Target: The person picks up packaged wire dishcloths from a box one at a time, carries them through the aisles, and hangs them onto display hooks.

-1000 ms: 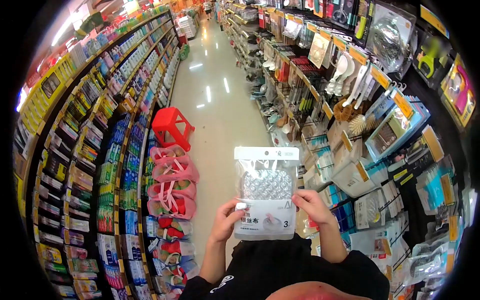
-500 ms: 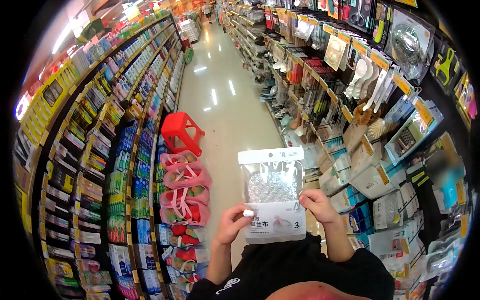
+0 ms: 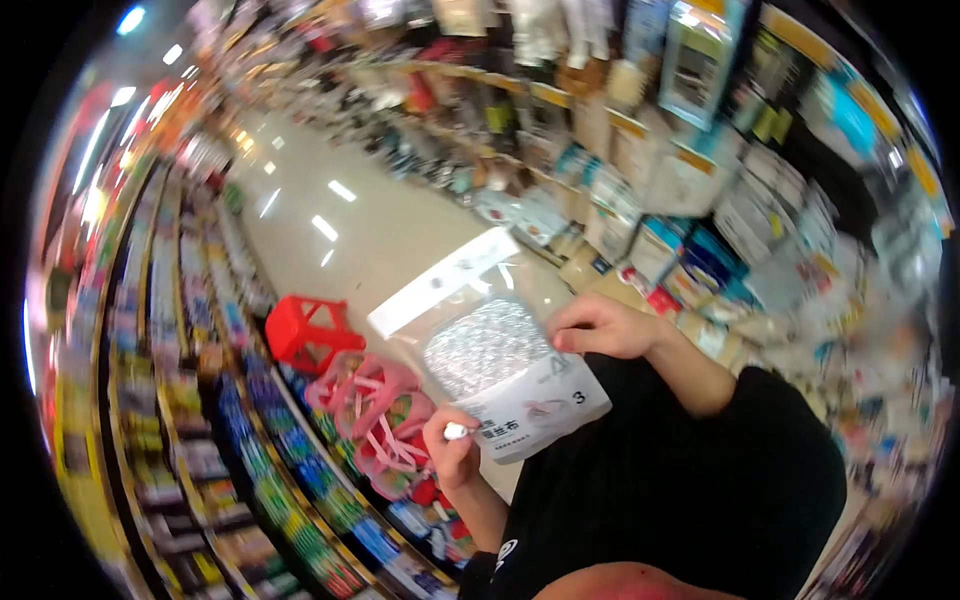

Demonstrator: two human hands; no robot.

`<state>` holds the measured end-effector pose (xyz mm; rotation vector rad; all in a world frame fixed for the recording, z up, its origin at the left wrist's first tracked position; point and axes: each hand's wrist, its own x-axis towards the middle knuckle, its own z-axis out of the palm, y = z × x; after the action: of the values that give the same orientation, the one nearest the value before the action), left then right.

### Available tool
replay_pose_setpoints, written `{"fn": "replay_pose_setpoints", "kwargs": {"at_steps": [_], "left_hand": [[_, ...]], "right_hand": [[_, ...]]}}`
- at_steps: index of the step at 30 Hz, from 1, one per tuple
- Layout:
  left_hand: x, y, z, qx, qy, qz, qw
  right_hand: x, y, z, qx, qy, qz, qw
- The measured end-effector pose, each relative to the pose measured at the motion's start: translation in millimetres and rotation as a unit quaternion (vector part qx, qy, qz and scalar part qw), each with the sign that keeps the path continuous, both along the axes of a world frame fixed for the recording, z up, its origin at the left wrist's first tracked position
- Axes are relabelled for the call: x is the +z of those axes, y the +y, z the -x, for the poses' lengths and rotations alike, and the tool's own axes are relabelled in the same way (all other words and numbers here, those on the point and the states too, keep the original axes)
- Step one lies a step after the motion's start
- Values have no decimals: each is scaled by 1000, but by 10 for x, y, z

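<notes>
A flat clear-and-white packet of silvery wire cleaning cloths (image 3: pixel 485 345) hangs tilted between my hands, its white header strip toward the upper left. A "3" and a small picture show on its printed lower part. My left hand (image 3: pixel 453 452) is closed on the packet's lower left edge. From those fingers sticks a small white piece (image 3: pixel 456 431) that I cannot identify. My right hand (image 3: pixel 603 327) pinches the opposite edge between thumb and fingers.
Left of me runs a shelf of boxed goods (image 3: pixel 290 480). By it stand a red plastic stool (image 3: pixel 312 332) and pink mesh bags (image 3: pixel 372 405). Hanging kitchenware, including a boxed grater (image 3: pixel 697 65), lines the right side. Pale aisle floor (image 3: pixel 300 190) stretches ahead.
The view has swung right and tilted, with blur over the shelves. In it, the packet has gone from upright to slanted. Both hands keep hold of it.
</notes>
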<state>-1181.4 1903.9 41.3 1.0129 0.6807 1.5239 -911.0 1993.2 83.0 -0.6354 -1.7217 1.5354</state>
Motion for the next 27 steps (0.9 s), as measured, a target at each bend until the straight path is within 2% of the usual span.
{"fn": "replay_pose_setpoints", "kwargs": {"at_steps": [2,3,5,8,9,11,12,14,16,18,21,25,27], "left_hand": [[-104,74,16,-43,-14,9,999],[-143,118,39,-46,-33,11,998],[-171,221,15,-95,-48,28,994],[-298,441,-23,-132,-61,21,989],[-259,535,-98,-154,-9,57,986],[-151,632,-311,-152,77,151,974],[-160,666,-403,-160,79,156,972],[-220,745,-551,-152,199,182,951],[-299,794,-632,-182,198,177,947],[-298,801,-759,-174,182,214,944],[-367,883,-870,-177,220,222,934],[-383,956,-1118,-199,211,230,929],[-370,997,-1293,-215,219,237,922]], "right_hand": [[62,-58,-52,56,14,-22,998],[35,-94,-78,27,20,-16,999],[-33,-144,-101,44,38,-22,998],[1,-298,-217,-55,6,0,998],[-6,-327,-281,-72,6,0,997],[-33,-418,-408,-198,-130,-56,970],[-75,-465,-468,-205,-129,-50,969],[-234,-509,-615,-262,-228,-10,938],[-419,-536,-708,-282,-212,29,935],[-448,-581,-796,-291,-231,50,927],[-465,-623,-912,-303,-230,61,923],[-586,-667,-1127,-328,-210,91,916],[-696,-686,-1269,-363,-183,65,911]]}}
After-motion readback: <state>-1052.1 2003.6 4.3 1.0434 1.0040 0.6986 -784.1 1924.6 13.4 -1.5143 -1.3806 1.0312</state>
